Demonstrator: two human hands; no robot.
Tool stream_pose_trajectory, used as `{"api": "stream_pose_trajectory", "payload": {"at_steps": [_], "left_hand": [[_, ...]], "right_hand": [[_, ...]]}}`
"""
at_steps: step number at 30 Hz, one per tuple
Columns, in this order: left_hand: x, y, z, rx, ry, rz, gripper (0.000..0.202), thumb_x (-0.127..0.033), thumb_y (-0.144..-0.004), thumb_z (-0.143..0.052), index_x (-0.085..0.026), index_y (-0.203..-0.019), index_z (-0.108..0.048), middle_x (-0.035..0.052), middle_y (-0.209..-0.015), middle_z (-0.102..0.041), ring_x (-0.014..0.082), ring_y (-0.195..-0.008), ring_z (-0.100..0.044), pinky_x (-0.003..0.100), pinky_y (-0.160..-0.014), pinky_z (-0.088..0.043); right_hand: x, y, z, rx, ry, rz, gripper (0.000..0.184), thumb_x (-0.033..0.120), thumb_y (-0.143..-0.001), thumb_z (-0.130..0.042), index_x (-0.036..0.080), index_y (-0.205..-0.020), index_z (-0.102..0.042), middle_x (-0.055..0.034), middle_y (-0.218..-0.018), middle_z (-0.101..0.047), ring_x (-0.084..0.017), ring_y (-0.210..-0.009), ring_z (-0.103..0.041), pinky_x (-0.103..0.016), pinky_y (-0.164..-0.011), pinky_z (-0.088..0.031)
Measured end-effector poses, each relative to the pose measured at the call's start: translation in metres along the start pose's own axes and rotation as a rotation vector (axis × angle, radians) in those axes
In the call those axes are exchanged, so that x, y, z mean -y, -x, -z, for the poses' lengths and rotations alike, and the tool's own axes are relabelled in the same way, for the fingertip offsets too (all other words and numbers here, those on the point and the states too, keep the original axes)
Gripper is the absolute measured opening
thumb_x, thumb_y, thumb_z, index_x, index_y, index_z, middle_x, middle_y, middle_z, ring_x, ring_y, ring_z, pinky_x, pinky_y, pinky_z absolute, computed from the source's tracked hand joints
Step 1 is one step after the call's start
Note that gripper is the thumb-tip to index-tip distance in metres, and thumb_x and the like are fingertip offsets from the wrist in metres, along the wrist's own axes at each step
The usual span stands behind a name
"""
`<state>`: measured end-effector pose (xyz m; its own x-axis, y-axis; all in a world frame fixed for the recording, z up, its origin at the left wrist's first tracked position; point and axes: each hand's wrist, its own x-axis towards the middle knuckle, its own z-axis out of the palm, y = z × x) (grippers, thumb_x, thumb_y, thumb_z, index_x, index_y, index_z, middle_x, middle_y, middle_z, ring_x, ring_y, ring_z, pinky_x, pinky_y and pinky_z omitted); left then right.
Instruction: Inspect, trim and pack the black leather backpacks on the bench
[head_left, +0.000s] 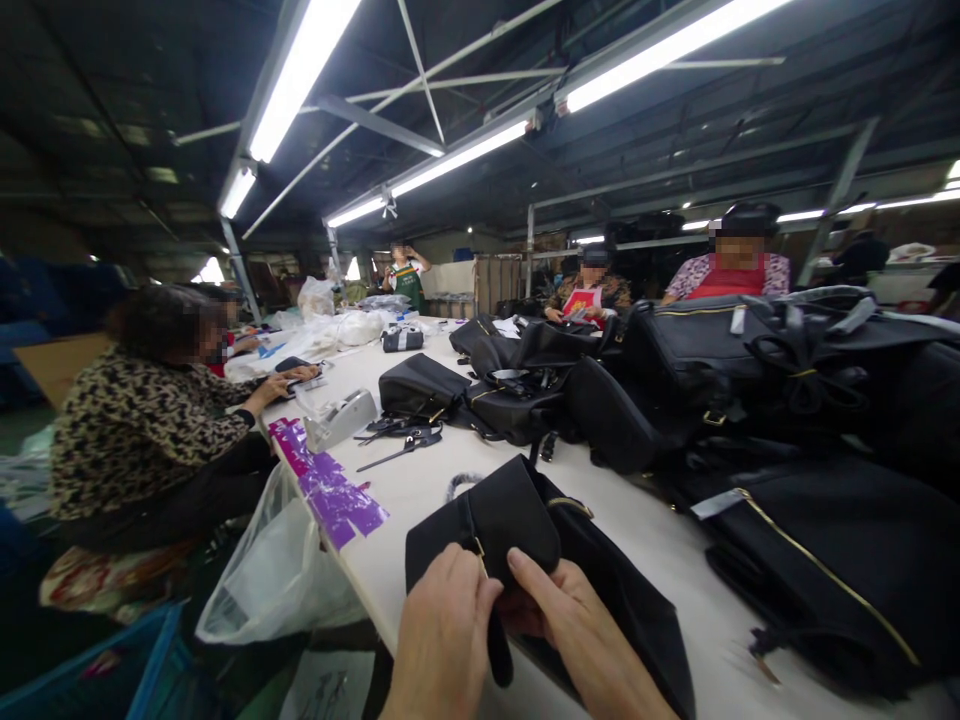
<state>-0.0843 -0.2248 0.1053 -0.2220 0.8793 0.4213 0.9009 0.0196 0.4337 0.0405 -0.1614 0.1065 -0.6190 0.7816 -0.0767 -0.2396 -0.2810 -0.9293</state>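
A black bag with gold trim lies on the white table right in front of me. My left hand grips its near edge beside a small gold clasp, fingers curled closed. My right hand pinches the same bag's flap, thumb on top and fingers tucked under the fabric. A dark strap hangs down between the two hands.
A heap of black bags fills the table's right side. Scissors, a tape dispenser and purple tape strips lie to the left. A clear plastic bag hangs off the table edge. A person in a leopard-print top sits at left; others work farther back.
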Motion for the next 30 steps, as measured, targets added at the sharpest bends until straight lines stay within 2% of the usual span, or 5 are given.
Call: {"api": "stream_pose_trajectory", "payload": {"at_steps": [3,7,14,20,30], "left_hand": [[0.006,0.000,-0.001,-0.047,0.088,-0.026,0.027,-0.023,-0.096,-0.035,-0.023,-0.072,-0.048,0.0020,-0.072,-0.056,0.0198,-0.069,-0.057,0.029,-0.061,-0.040],[0.017,-0.004,0.007,-0.083,0.250,0.111,0.031,-0.037,-0.096,-0.033,-0.023,-0.070,-0.043,0.0000,-0.067,-0.051,0.0187,-0.064,-0.052,0.029,-0.060,-0.038],[0.021,-0.002,0.034,-0.021,0.434,0.264,0.036,-0.048,-0.093,-0.036,-0.023,-0.071,-0.047,-0.0025,-0.061,-0.048,0.0174,-0.059,-0.049,0.028,-0.058,-0.035],[0.001,0.006,0.013,0.021,0.330,0.124,0.007,-0.021,-0.080,-0.058,-0.021,-0.073,-0.055,0.0002,-0.077,-0.055,0.0176,-0.070,-0.052,0.027,-0.062,-0.035],[0.007,0.006,-0.001,0.042,0.344,0.174,0.021,-0.027,-0.089,-0.042,-0.023,-0.068,-0.041,-0.0005,-0.067,-0.051,0.0174,-0.063,-0.050,0.027,-0.058,-0.035]], "right_hand": [[0.001,-0.001,0.003,0.058,-0.001,0.018,0.052,0.061,-0.081,-0.066,0.009,-0.086,-0.075,-0.0106,-0.078,-0.074,-0.024,-0.074,-0.069,-0.034,-0.073,-0.054],[0.001,-0.002,0.005,0.096,-0.038,0.017,0.048,0.055,-0.086,-0.063,0.009,-0.091,-0.076,-0.0121,-0.084,-0.075,-0.024,-0.076,-0.070,-0.035,-0.075,-0.055],[0.003,-0.003,0.006,0.086,-0.095,-0.015,0.045,0.053,-0.086,-0.065,0.009,-0.090,-0.075,-0.0116,-0.081,-0.075,-0.023,-0.075,-0.070,-0.035,-0.074,-0.055],[-0.003,-0.004,0.006,0.026,-0.002,-0.001,0.052,0.061,-0.078,-0.069,0.009,-0.084,-0.075,-0.0101,-0.075,-0.073,-0.023,-0.070,-0.068,-0.034,-0.072,-0.053],[0.001,-0.003,0.005,0.072,0.025,0.009,0.057,0.064,-0.078,-0.066,0.010,-0.088,-0.077,-0.0129,-0.081,-0.076,-0.027,-0.075,-0.070,-0.038,-0.076,-0.054]]}}
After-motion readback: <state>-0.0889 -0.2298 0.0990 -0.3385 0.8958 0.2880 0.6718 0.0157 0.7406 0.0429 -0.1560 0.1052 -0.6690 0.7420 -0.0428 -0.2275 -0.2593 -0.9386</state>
